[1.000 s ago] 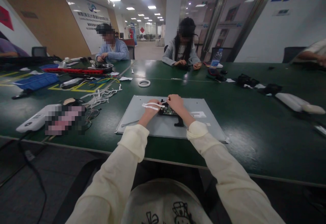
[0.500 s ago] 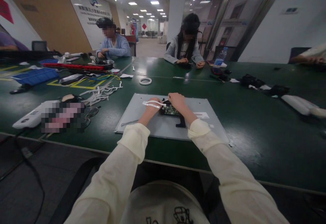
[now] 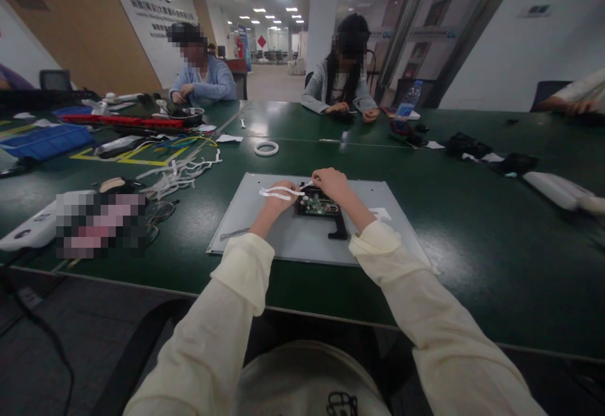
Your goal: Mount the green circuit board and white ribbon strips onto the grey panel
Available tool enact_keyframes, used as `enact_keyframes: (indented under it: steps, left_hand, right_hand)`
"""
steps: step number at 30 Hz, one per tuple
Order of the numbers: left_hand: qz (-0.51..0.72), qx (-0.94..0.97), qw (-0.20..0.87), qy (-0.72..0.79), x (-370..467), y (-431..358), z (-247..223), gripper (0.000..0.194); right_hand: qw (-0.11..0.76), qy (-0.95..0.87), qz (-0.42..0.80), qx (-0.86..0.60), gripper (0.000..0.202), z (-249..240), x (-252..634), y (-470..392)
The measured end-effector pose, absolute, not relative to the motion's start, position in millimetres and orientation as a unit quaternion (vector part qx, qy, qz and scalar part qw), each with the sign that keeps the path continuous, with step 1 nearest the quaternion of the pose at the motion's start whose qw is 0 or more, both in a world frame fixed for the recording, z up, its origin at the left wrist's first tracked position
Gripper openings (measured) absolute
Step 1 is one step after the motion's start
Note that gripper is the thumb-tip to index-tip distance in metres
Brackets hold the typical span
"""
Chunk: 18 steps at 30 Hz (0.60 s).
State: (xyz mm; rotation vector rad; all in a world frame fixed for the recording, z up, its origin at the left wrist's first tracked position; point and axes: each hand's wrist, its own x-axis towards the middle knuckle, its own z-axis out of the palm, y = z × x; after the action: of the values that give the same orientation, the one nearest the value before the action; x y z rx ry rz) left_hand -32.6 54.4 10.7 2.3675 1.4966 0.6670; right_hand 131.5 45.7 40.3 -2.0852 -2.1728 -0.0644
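Observation:
A green circuit board (image 3: 317,203) in a black frame (image 3: 338,229) lies on a flat pale grey panel (image 3: 302,249). My left hand (image 3: 276,200) is closed at the board's left edge, its fingertips partly hidden. Two narrow white strips (image 3: 276,190) lie loosely across the back of it. Above the board's far edge, my right hand (image 3: 331,184) is closed, thumb and fingers pinching the end of a short white strip (image 3: 306,184). A pair of tweezers (image 3: 235,233) rests on the panel, left of my left wrist.
A white tape roll (image 3: 266,149) lies beyond the panel. Tangled white strips (image 3: 182,173), glasses (image 3: 163,211) and a white device (image 3: 33,227) are at left, near a blue tray (image 3: 47,142). Black items (image 3: 467,145) sit at right. Two people (image 3: 201,79) sit across the table.
My right hand has shifted slightly, and more of the short white strip shows beside its fingertips. My left hand stays by the board. The camera view has moved a little.

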Motion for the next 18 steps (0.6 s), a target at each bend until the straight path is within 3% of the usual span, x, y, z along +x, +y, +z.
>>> enact_keyframes:
  steps: [18]
  left_hand:
    - [0.209, 0.792, 0.118, 0.562, -34.4, 56.5, 11.7, 0.03]
  right_hand:
    - [0.06, -0.723, -0.035, -0.687, 0.02, 36.9, 126.8, 46.4]
